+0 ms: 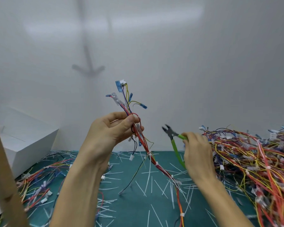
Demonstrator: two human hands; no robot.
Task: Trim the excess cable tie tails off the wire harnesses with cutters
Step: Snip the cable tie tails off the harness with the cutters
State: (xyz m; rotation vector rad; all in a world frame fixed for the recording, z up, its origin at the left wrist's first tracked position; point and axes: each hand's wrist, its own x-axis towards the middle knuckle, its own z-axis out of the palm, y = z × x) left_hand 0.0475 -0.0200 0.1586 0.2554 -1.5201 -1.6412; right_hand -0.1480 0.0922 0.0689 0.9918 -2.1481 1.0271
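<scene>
From my station I saw my left hand [110,133] clenched around the upper part of a wire harness [152,159], raised above the green mat [134,212], its red bundle trailing down to the mat with white ties along it. My right hand [198,153] gripped the green-handled cutters [174,140], blades parted, near the harness but not touching it. Cut tie tails [148,171] littered the mat, a big harness pile [256,164] crowded the right, and a smaller heap [39,181], white box [23,138] and wooden post [5,177] sat left.
</scene>
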